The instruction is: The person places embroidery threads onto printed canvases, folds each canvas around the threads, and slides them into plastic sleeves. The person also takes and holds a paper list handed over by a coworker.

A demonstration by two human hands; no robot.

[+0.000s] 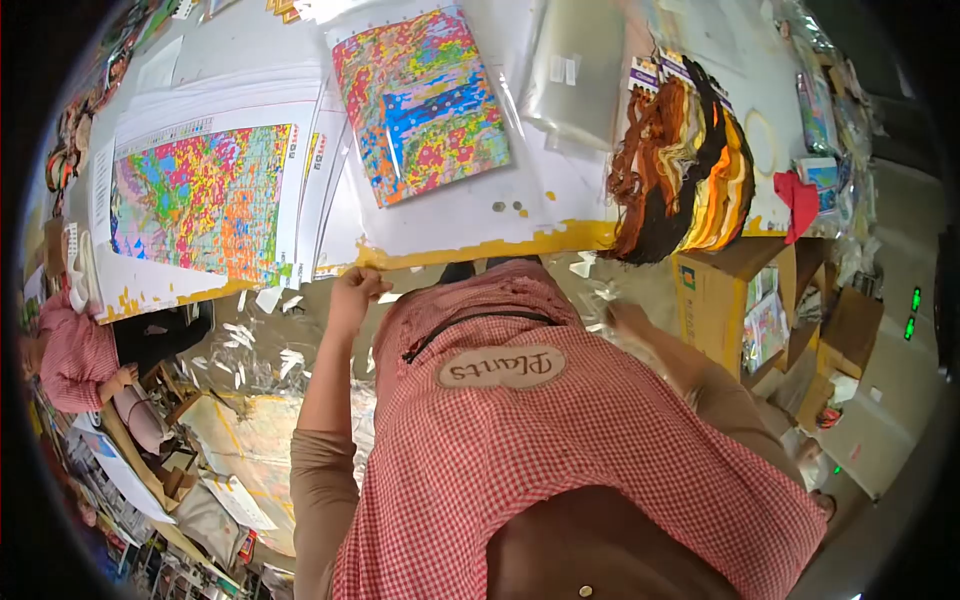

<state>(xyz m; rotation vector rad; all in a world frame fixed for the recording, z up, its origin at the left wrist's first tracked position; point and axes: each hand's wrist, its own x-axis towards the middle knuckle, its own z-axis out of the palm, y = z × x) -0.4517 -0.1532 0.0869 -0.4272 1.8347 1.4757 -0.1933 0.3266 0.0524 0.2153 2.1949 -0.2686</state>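
My left hand (360,287) is at the table's front edge, fingers curled in and no object showing in them. Lower down, beside the apron, hangs my right hand (626,318); its fingers are blurred and partly hidden. Beyond my left hand, a colourful patterned sheet in a clear sleeve (430,160) lies on the table (560,225). To its left is a stack of printed charts (200,205). Bundles of thread (690,165) in brown, black, orange and yellow lie at the right, their ends hanging over the edge.
Clear plastic sleeves (578,70) lie at the back, and small coins or discs (508,207) near the front edge. A red cloth (796,205) hangs at the right corner. Cardboard boxes (715,310) stand below. Scraps litter the floor. Another person (75,355) is at the left.
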